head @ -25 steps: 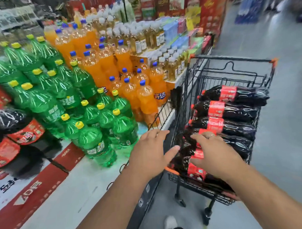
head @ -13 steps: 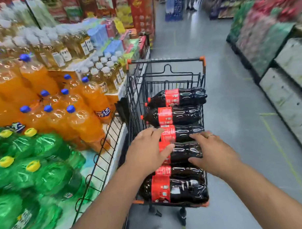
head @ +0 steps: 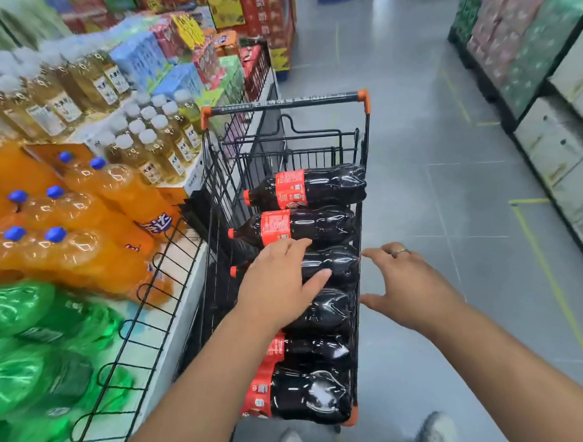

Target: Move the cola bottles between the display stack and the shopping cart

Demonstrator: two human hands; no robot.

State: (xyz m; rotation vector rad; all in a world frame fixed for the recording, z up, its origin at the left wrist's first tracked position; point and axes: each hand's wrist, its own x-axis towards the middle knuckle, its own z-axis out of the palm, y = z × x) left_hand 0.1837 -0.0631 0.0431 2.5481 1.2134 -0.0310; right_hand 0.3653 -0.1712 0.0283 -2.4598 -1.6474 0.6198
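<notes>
A black wire shopping cart (head: 363,145) with orange corners stands in the aisle before me, filled with several dark cola bottles lying on their sides, red labels to the left. The farthest cola bottle (head: 328,186) lies at the cart's back. My left hand (head: 279,284) lies over the middle cola bottle (head: 338,264), fingers spread and bent across it, thumb along its near side. My right hand (head: 404,283) hovers open just outside the cart's right rim, fingers spread, a ring on one finger, holding nothing.
A display shelf with a black wire fence (head: 148,311) runs along the left, carrying orange soda bottles (head: 94,208), green soda bottles (head: 30,349) and pale tea bottles (head: 155,139). Grey floor (head: 446,149) stretches right of the cart. Boxed goods (head: 543,79) line the far right. My shoes show at the bottom.
The view has swung right, from the display stack to the cart. My right hand came off the bottles and now hovers beside the cart's right rim. My left hand stays on a middle bottle.
</notes>
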